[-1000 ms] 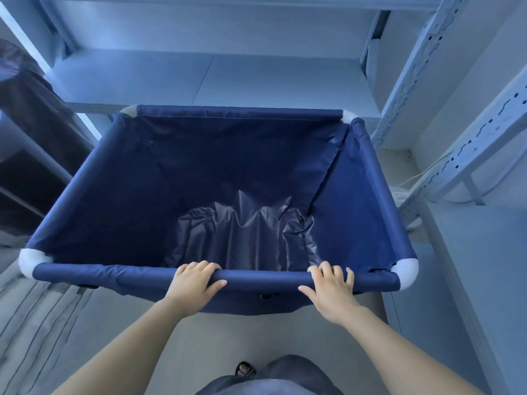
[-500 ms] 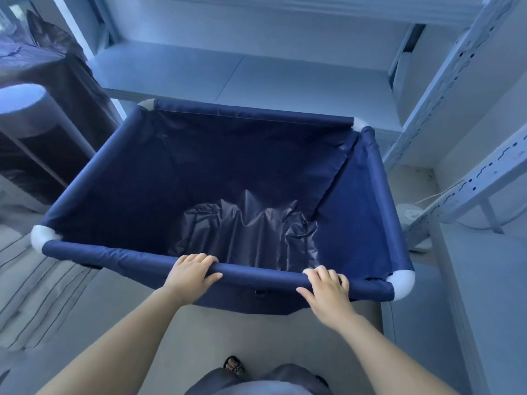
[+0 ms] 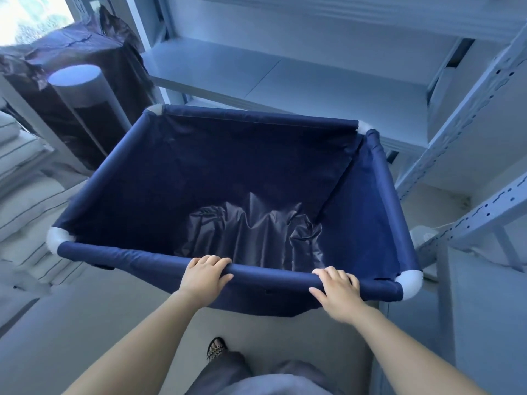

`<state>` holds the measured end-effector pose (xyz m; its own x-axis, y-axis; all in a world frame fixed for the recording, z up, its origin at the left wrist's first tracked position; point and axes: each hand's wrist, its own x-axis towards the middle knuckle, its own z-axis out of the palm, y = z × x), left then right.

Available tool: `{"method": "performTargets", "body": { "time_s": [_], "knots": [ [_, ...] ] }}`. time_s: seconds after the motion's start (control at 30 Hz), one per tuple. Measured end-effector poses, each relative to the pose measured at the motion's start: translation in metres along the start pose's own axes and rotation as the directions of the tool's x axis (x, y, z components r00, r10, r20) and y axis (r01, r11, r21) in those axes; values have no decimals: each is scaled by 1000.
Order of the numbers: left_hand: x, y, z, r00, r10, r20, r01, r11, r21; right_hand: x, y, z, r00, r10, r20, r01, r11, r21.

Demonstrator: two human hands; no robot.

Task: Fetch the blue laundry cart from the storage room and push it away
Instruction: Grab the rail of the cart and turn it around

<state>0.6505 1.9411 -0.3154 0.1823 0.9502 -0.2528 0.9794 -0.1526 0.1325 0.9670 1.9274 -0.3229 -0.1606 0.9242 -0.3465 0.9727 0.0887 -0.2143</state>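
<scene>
Pale metal shelving [image 3: 285,78] with bare boards fills the far wall, and slotted uprights [image 3: 467,132] of another rack slant down the right side. At the upper left a window [image 3: 31,15] lets in bright daylight above something wrapped in dark plastic sheeting [image 3: 71,52], with a grey cylinder [image 3: 85,92] standing before it. Folded striped linens [image 3: 25,195] are stacked at the left, and the floor [image 3: 85,323] is plain and light.

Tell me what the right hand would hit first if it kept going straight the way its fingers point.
The right hand, curled over the blue cart's near rail, points into the open bin. It would likely first meet the crumpled dark liner, then the far fabric wall; depth is uncertain.
</scene>
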Motion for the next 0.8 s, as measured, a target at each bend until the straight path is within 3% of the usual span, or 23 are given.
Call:
{"method": "performTargets", "body": {
  "time_s": [0.3, 0.53, 0.8],
  "knots": [
    [-49, 38, 24, 998, -39, -40, 33, 992, -121, -15, 36, -10, 994, -52, 94, 61, 993, -100],
    [-82, 43, 34, 994, -99, 48, 106, 980, -167, -25, 2, 2, 967, -233, 107, 242, 966, -85],
    [-116, 45, 42, 991, -133, 21, 134, 976, -173, -41, -44, 22, 930, -348, 119, 362, 923, -131]
  ]
}}
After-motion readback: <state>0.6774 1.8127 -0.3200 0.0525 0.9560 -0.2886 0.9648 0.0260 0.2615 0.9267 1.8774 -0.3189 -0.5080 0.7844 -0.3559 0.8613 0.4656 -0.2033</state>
